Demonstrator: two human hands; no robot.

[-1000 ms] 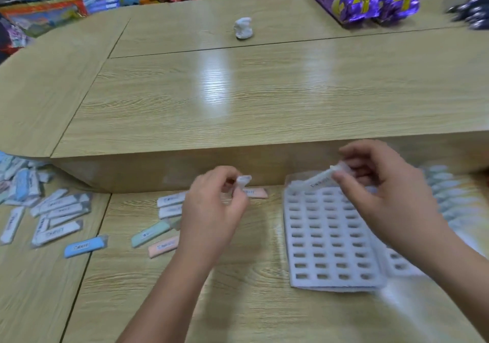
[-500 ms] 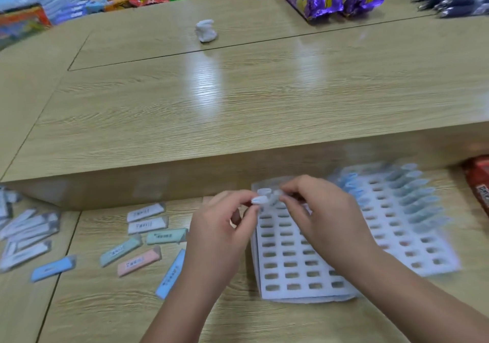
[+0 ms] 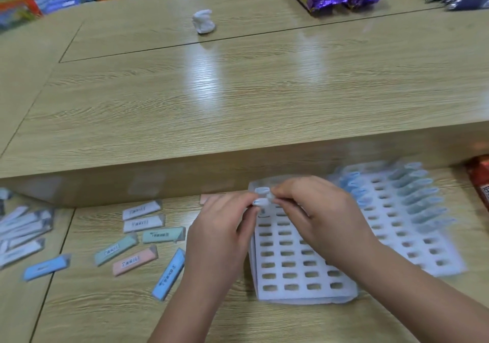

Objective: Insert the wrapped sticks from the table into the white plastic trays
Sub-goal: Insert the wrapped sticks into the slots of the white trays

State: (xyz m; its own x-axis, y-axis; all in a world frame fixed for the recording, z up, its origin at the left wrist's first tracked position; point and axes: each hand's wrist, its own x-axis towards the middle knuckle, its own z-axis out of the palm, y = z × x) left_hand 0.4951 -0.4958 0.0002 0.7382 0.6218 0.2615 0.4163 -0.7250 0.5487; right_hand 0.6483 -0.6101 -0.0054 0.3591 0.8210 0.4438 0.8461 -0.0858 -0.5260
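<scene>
Head view: shows the left hand (image 3: 222, 234) and right hand (image 3: 317, 215) meeting at the far-left corner of the nearer white slotted plastic tray (image 3: 296, 271), after being apart a second ago. Both with fingers curled, pinching the tops of two pale wrapped sticks (image 3: 261, 202) standing in the first column; finer detail of the grip lost to blur. Suggests seating of the first sticks under way, with nearly all that tray's slots unfilled. Leaves pastel wrapped sticks (image 3: 135, 259) loose on the wooden table (image 3: 105, 311) to the left. Beyond, a second white tray (image 3: 412, 239) carrying rows of bluish sticks (image 3: 412, 197).
</scene>
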